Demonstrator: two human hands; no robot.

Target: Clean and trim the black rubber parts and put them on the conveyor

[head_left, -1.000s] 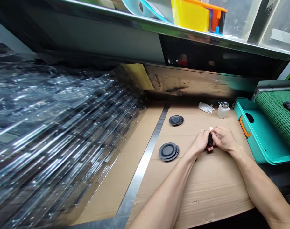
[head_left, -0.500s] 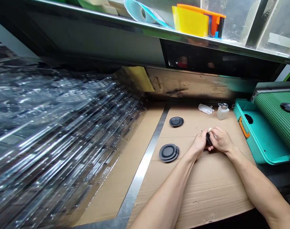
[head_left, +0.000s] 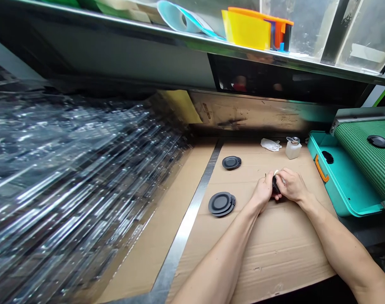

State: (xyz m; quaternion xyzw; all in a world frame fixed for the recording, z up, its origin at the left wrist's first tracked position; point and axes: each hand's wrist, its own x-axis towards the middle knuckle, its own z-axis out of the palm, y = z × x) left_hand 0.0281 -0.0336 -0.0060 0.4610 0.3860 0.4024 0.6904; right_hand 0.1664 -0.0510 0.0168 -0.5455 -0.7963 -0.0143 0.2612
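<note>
My left hand (head_left: 262, 191) is closed around a black round plastic part (head_left: 275, 184), held tilted up above the cardboard. On its other side my right hand (head_left: 292, 183) is closed, with the fingers pinched at the part's face. A bit of white material (head_left: 276, 172) shows between the hands at the top edge; its kind is unclear. Fingers hide most of the part. Left of my hands lie black round lid-like pieces, a smaller group (head_left: 231, 162) farther back and a larger overlapping group (head_left: 221, 203) nearer.
Behind my hands stand a white pump bottle (head_left: 293, 150) and a crumpled white cloth (head_left: 270, 145). To the right, a teal bin (head_left: 346, 207) sits beside a green conveyor belt (head_left: 353, 139) carrying a black disc (head_left: 378, 141). Clear plastic trays (head_left: 84, 181) fill the left. A shelf edge (head_left: 192, 40) crosses above.
The whole view has shifted slightly. Both hands stay together on the black part, with only small finger movement. The lid-like pieces have not moved on the cardboard.
</note>
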